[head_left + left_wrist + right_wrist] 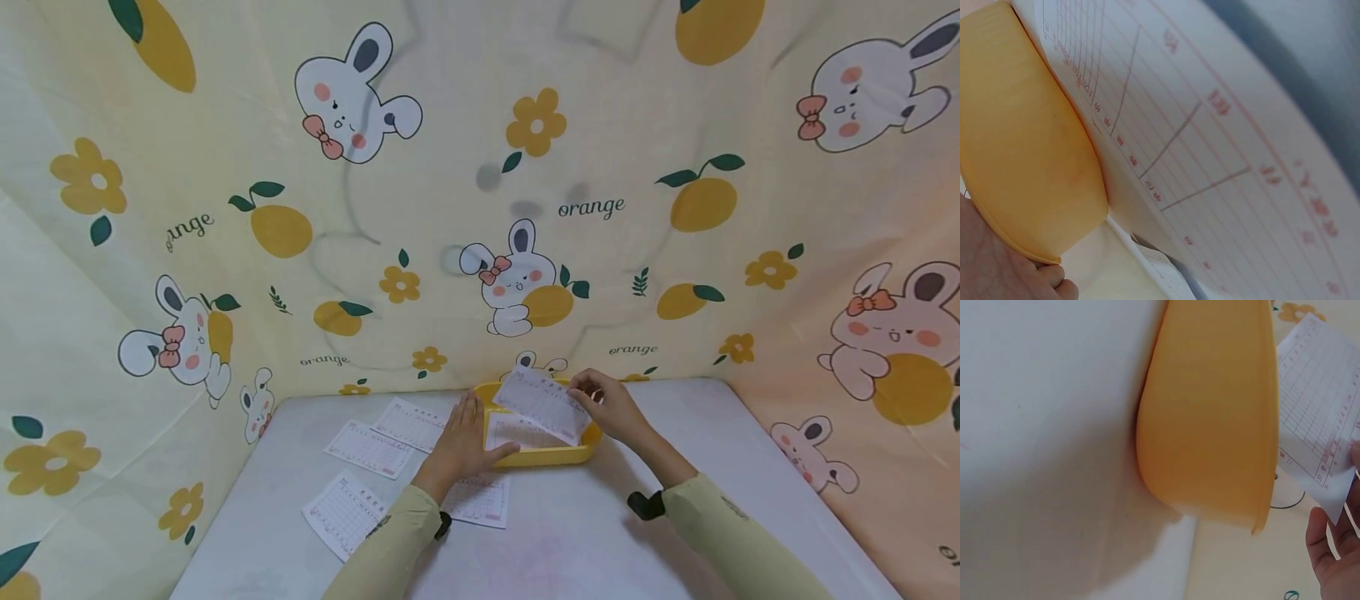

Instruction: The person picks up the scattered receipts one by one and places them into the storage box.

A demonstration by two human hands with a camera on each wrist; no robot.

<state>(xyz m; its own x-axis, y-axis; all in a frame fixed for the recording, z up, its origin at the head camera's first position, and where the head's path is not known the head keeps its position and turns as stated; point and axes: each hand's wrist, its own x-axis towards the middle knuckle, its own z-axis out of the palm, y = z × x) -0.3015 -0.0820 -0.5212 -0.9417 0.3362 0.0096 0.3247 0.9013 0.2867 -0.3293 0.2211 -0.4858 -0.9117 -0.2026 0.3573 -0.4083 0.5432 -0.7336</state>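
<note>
A shallow yellow plastic tray (pixel 555 456) stands near the back of the table, with a printed paper slip (pixel 517 431) lying inside. My right hand (pixel 611 407) pinches another printed slip (pixel 542 402) by its right edge, tilted above the tray. In the right wrist view this slip (pixel 1316 400) shows a ruled grid with red print, beside the right hand's fingers (pixel 1317 534). At the tray's left side my left hand (pixel 459 442) rests with straight fingers, its thumb reaching over the front rim. The left wrist view shows the left hand (pixel 997 262) against the tray wall (pixel 1035 125).
Several loose slips lie left of the tray: one at the front (pixel 345 512), one in the middle (pixel 369 448), one behind (pixel 408 423). Another slip (pixel 480 502) sits below the left wrist. A printed cloth (pixel 450 167) hangs around the white table (pixel 585 542).
</note>
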